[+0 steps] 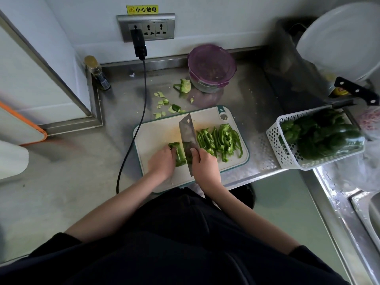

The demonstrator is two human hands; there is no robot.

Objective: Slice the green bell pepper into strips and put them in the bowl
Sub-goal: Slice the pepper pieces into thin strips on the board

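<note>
Stainless counter, cutting board: left hand pressing pepper piece, right hand gripping cleaver beside strips; blade risking curled fingertips if pepper is slipping.

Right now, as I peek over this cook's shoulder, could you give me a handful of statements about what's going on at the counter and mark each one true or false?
1. The right hand grips a cleaver over the cutting board. True.
2. The left hand holds the uncut pepper piece on the board. True.
3. The cut strips lie in the purple-lidded container. False: they lie on the board, to the right of the blade.
4. The white basket holds tomatoes. False: it holds whole green peppers.
5. A black cable runs from a plug in the wall socket across the counter. True.
</note>
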